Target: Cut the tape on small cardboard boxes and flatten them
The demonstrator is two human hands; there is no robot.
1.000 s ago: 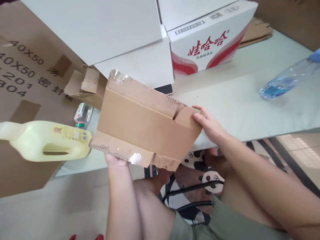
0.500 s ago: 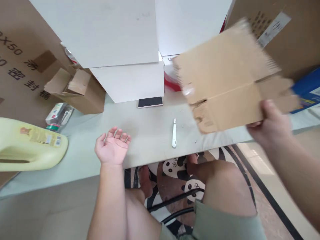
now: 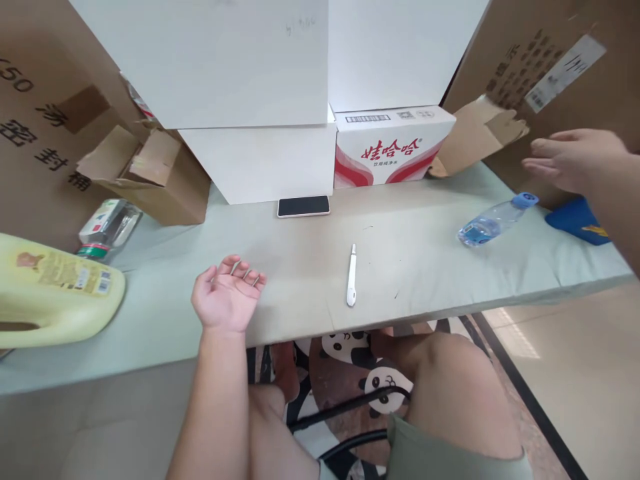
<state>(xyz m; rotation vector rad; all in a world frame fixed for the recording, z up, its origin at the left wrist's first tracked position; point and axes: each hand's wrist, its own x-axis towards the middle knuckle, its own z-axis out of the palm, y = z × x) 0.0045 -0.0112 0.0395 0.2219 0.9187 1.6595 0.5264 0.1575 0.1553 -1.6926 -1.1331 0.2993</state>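
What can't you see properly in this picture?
All in the head view:
- Top of the yellow jug: cut off by the left edge.
- Inside of the small brown box: hidden by its flaps.
- Part of the blue thing: behind the right forearm.
- Small print on the white label: too small and blurry to read.

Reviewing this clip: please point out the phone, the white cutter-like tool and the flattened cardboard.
phone (image 3: 303, 206): head view, dark screen
white tool (image 3: 352, 277): head view, handle
flattened cardboard (image 3: 463, 139): head view, broad brown panel
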